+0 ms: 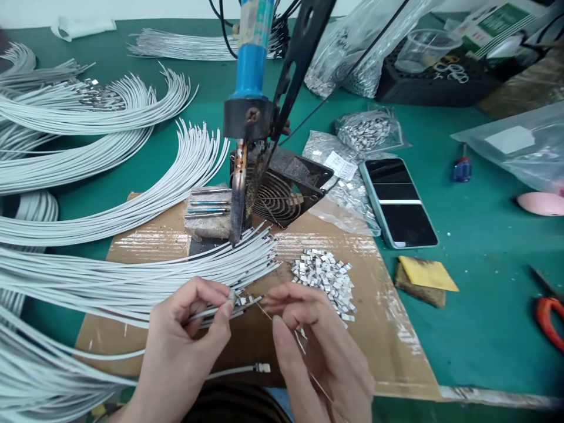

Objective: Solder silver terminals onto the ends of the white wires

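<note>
- Head view, far left: white cables fan over the table, too many to count. Their ends point to the middle, easy to grab.
- Next, the left hand pinches one cable end between thumb and finger so it does not wobble.
- One soldering iron hangs tip down in a stand, likely so both hands are free.
- Then the right hand has its fingers closed on one thin wire.
- One heap of little metal pieces lies close by, and one phone lies farther right.

Right of the phone lies a blue-handled screwdriver; below the phone, a yellow sponge; farther right, probably red-handled pliers; beyond the phone, a clear plastic cup.
</note>
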A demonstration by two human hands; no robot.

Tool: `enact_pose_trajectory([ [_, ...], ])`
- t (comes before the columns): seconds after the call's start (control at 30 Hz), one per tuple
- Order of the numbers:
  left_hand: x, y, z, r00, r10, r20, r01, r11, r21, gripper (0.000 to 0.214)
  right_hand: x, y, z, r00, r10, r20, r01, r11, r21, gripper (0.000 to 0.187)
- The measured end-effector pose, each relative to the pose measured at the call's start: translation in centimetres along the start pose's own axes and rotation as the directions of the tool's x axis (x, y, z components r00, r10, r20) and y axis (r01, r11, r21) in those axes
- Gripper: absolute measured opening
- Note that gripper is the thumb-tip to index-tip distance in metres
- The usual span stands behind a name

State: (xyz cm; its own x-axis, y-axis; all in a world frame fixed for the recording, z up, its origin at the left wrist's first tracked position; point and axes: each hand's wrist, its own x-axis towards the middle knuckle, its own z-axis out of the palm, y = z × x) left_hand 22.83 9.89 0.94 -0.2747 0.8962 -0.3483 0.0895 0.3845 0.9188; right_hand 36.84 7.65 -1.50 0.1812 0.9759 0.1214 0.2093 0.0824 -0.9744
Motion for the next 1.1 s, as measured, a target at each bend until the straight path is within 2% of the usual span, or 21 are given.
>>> enact_pose_trajectory([
  [0.17,0.9,-0.2,-0.1,0.999,0.033,0.013,-0.033,0.999,0.0,0.011,0.6,-0.1,0.5,0.999,0.012,0.046,-0.014,0.999,0.044,0.02],
  [0.3,1.3,0.3,0.0,1.0,-0.002,-0.027,0.002,1.0,-0.009,0.012,1.2,-0.5,0.9,0.993,0.104,0.051,-0.109,0.99,0.09,0.02],
  [0.47,1.9,0.9,0.4,0.999,0.021,-0.028,-0.022,0.999,-0.037,0.012,2.3,-0.9,1.0,0.977,0.201,0.068,-0.208,0.968,0.139,0.02],
  [0.67,2.8,0.5,0.1,0.998,0.066,0.013,-0.066,0.998,-0.02,0.012,3.3,-0.6,0.9,0.967,0.211,0.143,-0.24,0.945,0.224,0.018],
  [0.8,3.5,0.3,-0.3,0.992,0.102,0.078,-0.104,0.994,0.022,0.011,3.9,-1.2,1.2,0.942,0.326,0.084,-0.336,0.909,0.246,0.019],
  [1.1,4.4,0.8,-0.4,0.987,0.151,0.05,-0.15,0.988,-0.034,0.013,4.9,-1.8,1.8,0.944,0.322,0.071,-0.33,0.912,0.243,0.019],
])
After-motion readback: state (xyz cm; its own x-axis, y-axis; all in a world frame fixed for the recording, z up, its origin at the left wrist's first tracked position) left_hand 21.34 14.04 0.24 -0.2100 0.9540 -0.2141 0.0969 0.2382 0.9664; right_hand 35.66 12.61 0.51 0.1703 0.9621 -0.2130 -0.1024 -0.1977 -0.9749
